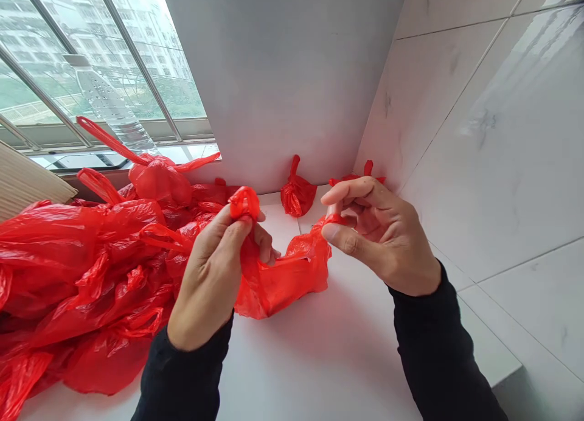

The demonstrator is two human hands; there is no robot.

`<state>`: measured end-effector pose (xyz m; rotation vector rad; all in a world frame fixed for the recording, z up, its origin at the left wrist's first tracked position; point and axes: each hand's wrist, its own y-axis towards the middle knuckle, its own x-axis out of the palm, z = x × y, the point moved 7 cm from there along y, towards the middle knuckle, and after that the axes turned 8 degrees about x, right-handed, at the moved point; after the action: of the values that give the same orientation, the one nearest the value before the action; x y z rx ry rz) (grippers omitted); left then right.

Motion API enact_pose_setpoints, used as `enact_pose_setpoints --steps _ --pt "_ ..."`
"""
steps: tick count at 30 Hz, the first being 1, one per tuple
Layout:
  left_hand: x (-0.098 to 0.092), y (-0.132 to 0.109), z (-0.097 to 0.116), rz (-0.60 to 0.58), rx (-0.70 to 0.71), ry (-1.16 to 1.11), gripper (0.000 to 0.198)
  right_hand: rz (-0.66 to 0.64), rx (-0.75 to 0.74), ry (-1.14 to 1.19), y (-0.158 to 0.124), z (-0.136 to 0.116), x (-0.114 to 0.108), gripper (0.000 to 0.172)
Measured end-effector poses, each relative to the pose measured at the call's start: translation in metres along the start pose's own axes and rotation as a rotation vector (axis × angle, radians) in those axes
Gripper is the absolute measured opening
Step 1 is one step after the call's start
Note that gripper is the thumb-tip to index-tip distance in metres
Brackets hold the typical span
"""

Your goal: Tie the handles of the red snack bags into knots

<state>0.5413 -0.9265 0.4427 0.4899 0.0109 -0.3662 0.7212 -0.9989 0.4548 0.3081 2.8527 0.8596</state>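
Observation:
A red plastic bag (283, 284) hangs between my two hands, just above the white surface. My left hand (219, 257) is closed round one of its handles, and a loop of red film sticks up over the thumb. With thumb and fingers my right hand (374, 232) pinches the other handle. The bag's mouth sags between them; what is inside, if anything, I cannot see. Left of my left hand lies a big heap of red plastic bags (82, 244), crumpled and overlapping.
A knotted red bag (298, 193) stands by the grey wall (292, 74). Another red bag (358, 176) is partly hidden behind my right hand. On the sill by the barred window leans a clear plastic bottle (107, 101). Marble-look tiles (511, 153) form the right wall.

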Motion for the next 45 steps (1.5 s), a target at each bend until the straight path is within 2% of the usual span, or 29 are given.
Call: enact_pose_setpoints --steps 4,8,9,11,13,16,20,22,25,30,35,38,40,42,45 --pt "0.025 -0.011 0.007 -0.210 -0.034 0.134 0.011 -0.121 -0.029 0.005 -0.005 -0.007 0.013 0.023" --pt "0.045 -0.023 0.017 -0.405 0.068 0.253 0.035 -0.205 -0.047 0.033 -0.008 -0.009 0.022 0.026" --pt "0.048 -0.024 0.016 -0.442 0.078 0.283 0.036 -0.224 -0.055 0.038 -0.009 -0.010 0.023 0.026" --pt "0.052 -0.025 0.011 -0.489 0.064 0.319 0.026 -0.268 -0.082 0.045 -0.012 -0.012 0.028 0.028" --pt "0.052 -0.023 0.006 -0.492 0.040 0.292 0.008 -0.294 -0.126 0.041 -0.014 -0.016 0.031 0.029" --pt "0.048 -0.018 0.003 -0.445 0.019 0.204 0.025 -0.247 -0.176 -0.006 -0.012 -0.020 0.032 0.028" --pt "0.037 -0.015 -0.004 -0.324 -0.120 0.089 0.042 -0.138 -0.148 -0.171 -0.005 -0.015 0.030 0.026" --pt "0.030 -0.014 -0.006 -0.254 -0.171 0.031 0.043 -0.141 -0.098 -0.196 -0.002 -0.008 0.029 0.024" --pt "0.023 -0.013 -0.010 -0.220 -0.210 0.008 0.045 -0.182 -0.021 -0.155 -0.001 0.001 0.030 0.020" --pt "0.013 -0.010 -0.015 -0.175 -0.200 0.035 0.049 -0.162 -0.045 -0.109 -0.002 0.000 0.029 0.014" --pt "0.018 -0.008 -0.009 -0.272 -0.144 0.051 0.034 -0.232 -0.035 -0.071 -0.003 -0.001 0.035 0.015" --pt "0.020 -0.009 -0.002 -0.308 -0.106 0.098 0.026 -0.166 -0.006 -0.093 -0.001 0.002 0.031 0.013" --pt "0.021 -0.009 0.002 -0.318 -0.080 0.126 0.013 -0.140 0.006 -0.116 0.001 0.007 0.029 0.018" --pt "0.021 -0.008 0.006 -0.322 -0.050 0.164 0.003 -0.183 0.022 -0.123 0.003 0.014 0.032 0.026" --pt "0.021 -0.007 0.007 -0.349 -0.013 0.227 0.016 -0.296 0.071 -0.084 0.005 0.025 0.041 0.032"
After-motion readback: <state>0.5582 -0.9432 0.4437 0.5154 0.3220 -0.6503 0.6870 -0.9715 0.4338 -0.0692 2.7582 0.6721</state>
